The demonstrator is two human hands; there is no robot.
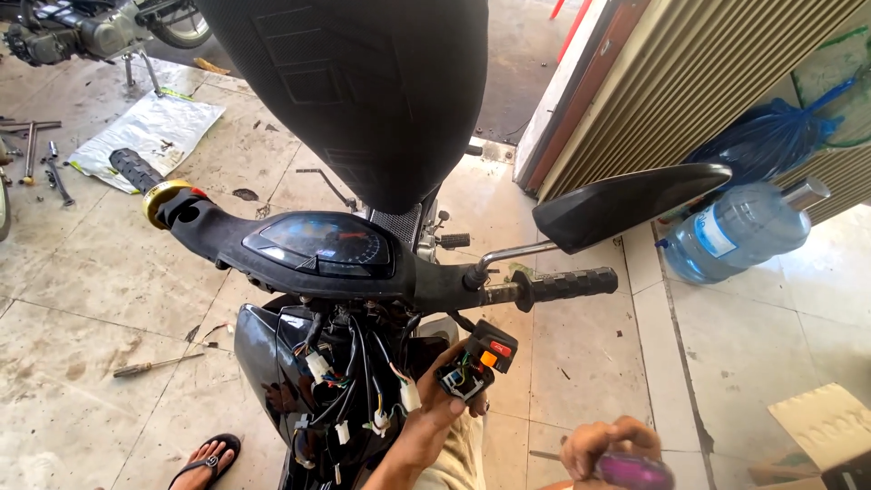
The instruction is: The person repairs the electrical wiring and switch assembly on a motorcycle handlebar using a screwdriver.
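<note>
a purple-handled tool [632,470] is gripped in the right hand [610,446] at the bottom edge, nearest the camera, with the fingers closed round its handle; the working tip is out of view. just left of it and a little farther off, the left hand [446,408] is closed on a black handlebar switch housing [478,360], held open side up so that its coloured wires and orange and red buttons are shown. the housing is held off the bar, below the right handlebar grip [564,285] and just right of the exposed wiring bundle [349,386] with its white connectors. the step in hand is judged to be work on the detached switch unit, with refitting not yet done. for the next move, the tool tip would need to be brought to the small parts inside the housing while it is kept steady, and the thin wires kept from being pulled or pinched. beyond the grip, the speedometer [322,243] and the mirror [626,201] are seen; farther still, a screwdriver [156,365] lies on the tiled floor [82,299] and a water bottle [739,231] lies by the shutter.
</note>
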